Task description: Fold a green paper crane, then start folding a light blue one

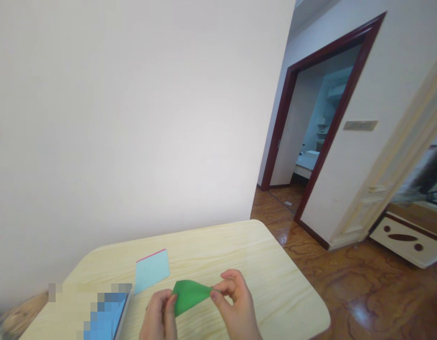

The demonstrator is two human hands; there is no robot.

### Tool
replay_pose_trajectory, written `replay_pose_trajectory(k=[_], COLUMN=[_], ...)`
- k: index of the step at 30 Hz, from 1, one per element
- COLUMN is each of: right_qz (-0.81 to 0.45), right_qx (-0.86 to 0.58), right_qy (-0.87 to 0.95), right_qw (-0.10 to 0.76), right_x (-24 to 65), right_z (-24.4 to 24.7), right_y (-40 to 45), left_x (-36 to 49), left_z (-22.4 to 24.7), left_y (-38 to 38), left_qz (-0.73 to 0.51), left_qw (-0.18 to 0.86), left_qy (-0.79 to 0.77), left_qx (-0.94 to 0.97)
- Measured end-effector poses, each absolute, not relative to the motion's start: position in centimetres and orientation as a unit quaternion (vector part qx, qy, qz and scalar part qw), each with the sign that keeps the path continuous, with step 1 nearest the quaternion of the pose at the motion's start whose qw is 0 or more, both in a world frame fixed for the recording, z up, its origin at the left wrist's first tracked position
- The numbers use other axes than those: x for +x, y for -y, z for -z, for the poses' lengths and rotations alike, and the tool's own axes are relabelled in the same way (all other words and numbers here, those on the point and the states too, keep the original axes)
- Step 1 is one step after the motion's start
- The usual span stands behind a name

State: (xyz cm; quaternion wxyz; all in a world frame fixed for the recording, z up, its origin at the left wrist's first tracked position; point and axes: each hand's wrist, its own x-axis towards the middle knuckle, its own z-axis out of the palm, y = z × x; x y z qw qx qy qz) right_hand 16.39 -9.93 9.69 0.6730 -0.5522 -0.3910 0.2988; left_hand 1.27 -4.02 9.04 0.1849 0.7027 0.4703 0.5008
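Note:
A green sheet of paper [190, 296], bent into a roughly triangular shape, is held above the table between my two hands. My left hand [158, 315] pinches its left edge between thumb and fingers. At the pointed right corner, my right hand [235, 302] grips the paper with thumb and index finger, the other fingers curled above. Beyond my left hand, a light blue stack of square paper [152, 270] with a pink edge along its far side lies on the table.
The pale wood-grain table [275, 283] has rounded corners and stands against a white wall [133, 118]. At its left front is a blue-screened device [108, 316], partly pixelated. To the right are a brown floor [346, 283], a dark red door frame [331, 141] and a low white cabinet [406, 238].

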Motion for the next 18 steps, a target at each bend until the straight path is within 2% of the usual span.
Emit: replay_pose_trajectory(k=[7,14,18], right_qz=[-0.274,-0.346,-0.323], right_qx=[-0.561,-0.515,-0.547], right_qy=[0.399,0.368,0.363], right_qw=[0.672,0.692,0.682], right_x=[16.6,17.0,17.7], right_z=[-9.4,-9.2,-9.3], right_y=[10.0,9.8,9.4], left_x=[1.2,1.2,1.3], left_z=[-8.2,-7.9,-7.6], left_y=[3.8,3.7,3.2], left_qz=[-0.499,-0.491,-0.482], left_qw=[0.136,0.159,0.178], left_qy=[-0.469,-0.474,-0.476], left_qx=[0.716,0.714,0.714])
